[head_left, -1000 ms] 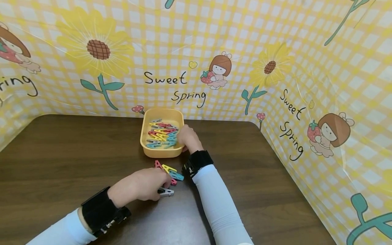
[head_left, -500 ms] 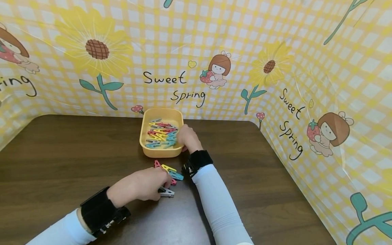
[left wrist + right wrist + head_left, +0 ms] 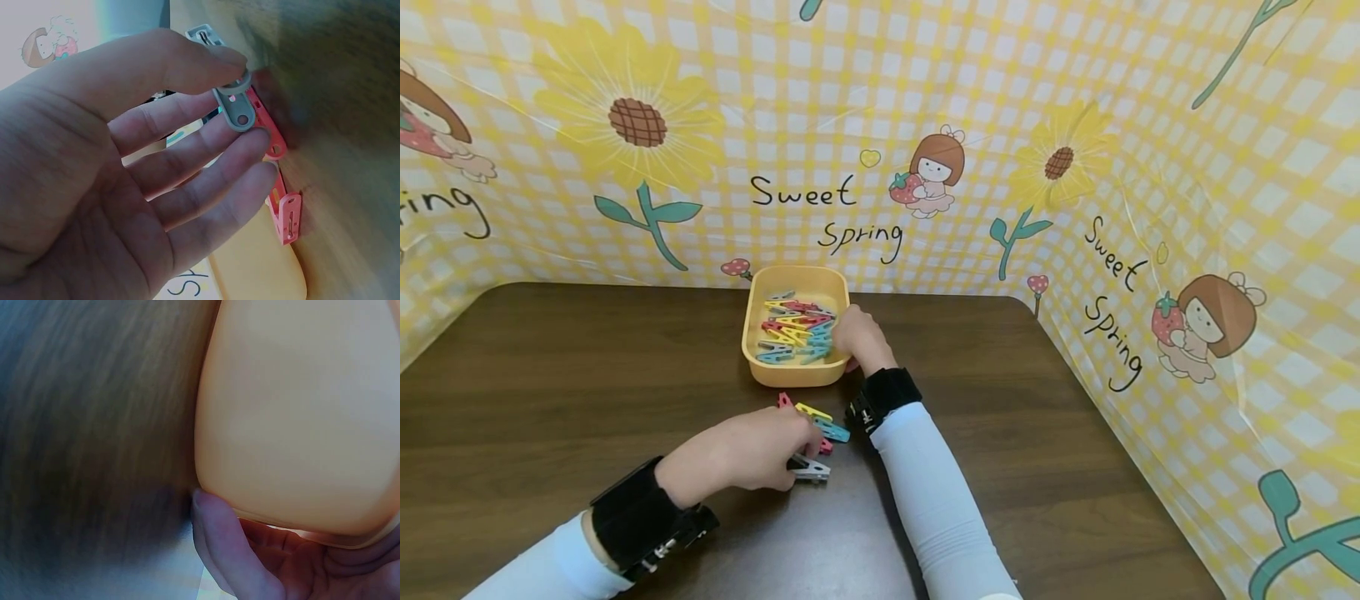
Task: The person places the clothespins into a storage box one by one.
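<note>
My left hand (image 3: 792, 454) pinches a grey clothespin (image 3: 809, 471) low over the brown table. The left wrist view shows thumb and forefinger closed on that grey clothespin (image 3: 235, 105), with red clothespins (image 3: 270, 136) lying just beyond the fingers. Loose red, yellow (image 3: 812, 412) and blue (image 3: 834, 431) clothespins lie beside this hand. My right hand (image 3: 853, 335) grips the right wall of a yellow tub (image 3: 793, 377) that holds several coloured clothespins (image 3: 796, 330). In the right wrist view the thumb (image 3: 215, 534) presses against the tub's outer wall (image 3: 300, 412).
The dark wooden table (image 3: 565, 375) is fenced at the back and right by a yellow checked plastic sheet (image 3: 925, 100) printed with sunflowers. The table's rounded right corner (image 3: 1026, 308) lies beyond the tub.
The left hand and its grey clothespin have edged very slightly to the right. The right hand and the tub have stayed in place.
</note>
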A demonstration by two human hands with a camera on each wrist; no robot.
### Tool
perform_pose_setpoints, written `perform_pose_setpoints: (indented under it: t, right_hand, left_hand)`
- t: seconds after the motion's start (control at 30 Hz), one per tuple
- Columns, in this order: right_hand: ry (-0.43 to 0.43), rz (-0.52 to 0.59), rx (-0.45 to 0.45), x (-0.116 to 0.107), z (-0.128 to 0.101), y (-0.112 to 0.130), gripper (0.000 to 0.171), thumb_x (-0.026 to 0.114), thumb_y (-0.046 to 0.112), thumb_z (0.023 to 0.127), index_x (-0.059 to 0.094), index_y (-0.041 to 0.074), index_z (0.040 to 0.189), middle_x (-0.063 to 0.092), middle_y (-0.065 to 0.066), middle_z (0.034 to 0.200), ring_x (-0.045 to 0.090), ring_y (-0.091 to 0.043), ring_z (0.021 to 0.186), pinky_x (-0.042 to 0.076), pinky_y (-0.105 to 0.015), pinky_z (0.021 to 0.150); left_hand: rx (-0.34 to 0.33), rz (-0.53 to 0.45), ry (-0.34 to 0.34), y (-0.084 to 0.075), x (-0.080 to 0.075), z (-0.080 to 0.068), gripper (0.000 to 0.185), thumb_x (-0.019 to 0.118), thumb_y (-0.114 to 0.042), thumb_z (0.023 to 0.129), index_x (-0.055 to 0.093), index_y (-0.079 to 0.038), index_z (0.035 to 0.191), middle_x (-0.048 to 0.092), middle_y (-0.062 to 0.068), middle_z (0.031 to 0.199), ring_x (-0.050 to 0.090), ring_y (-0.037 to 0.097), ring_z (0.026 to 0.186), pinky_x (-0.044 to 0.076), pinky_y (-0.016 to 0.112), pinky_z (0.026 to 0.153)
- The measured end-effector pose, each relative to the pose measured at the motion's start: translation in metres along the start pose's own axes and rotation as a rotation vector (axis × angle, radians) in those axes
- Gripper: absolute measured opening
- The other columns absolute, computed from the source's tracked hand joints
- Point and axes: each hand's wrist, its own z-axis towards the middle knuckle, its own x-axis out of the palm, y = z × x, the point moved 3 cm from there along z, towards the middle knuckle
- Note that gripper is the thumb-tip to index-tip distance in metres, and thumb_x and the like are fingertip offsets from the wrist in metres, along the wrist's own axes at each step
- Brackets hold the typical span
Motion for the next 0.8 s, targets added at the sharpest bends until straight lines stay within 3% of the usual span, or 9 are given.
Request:
perform_pose_setpoints:
  t: [0.27, 0.47, 0.8]
  right_hand:
    - [-0.001, 0.016, -0.035, -0.002, -0.007, -0.002, 0.043, 0.053, 0.015, 0.113, 0.043, 0.006, 0.154, 0.065, -0.021, 0.117, 0.073, -0.031, 0.072, 0.067, -0.038, 0.059]
    - [0.003, 0.022, -0.046, -0.004, -0.013, -0.002, 0.041, 0.053, 0.016, 0.113, 0.044, 0.005, 0.153, 0.066, -0.021, 0.120, 0.073, -0.030, 0.076, 0.068, -0.039, 0.063]
    - [-0.006, 0.027, -0.054, -0.002, -0.009, -0.002, 0.041, 0.052, 0.015, 0.113, 0.044, 0.004, 0.152, 0.065, -0.021, 0.119, 0.072, -0.031, 0.076, 0.069, -0.041, 0.063]
  left_hand:
    - [0.030, -0.006, -0.021, 0.000, -0.006, -0.001, 0.023, 0.086, 0.000, 0.084, 0.073, -0.016, 0.095, 0.068, -0.002, 0.091, 0.055, 0.011, 0.072, 0.048, 0.025, 0.062]
    - [0.050, 0.030, -0.051, 0.001, -0.012, -0.004, 0.023, 0.089, -0.006, 0.084, 0.073, -0.018, 0.095, 0.068, -0.003, 0.096, 0.055, 0.012, 0.077, 0.049, 0.026, 0.068]
    - [0.075, 0.005, -0.071, 0.004, -0.024, -0.006, 0.021, 0.086, -0.007, 0.087, 0.074, -0.017, 0.101, 0.070, -0.002, 0.095, 0.055, 0.008, 0.077, 0.049, 0.023, 0.069]
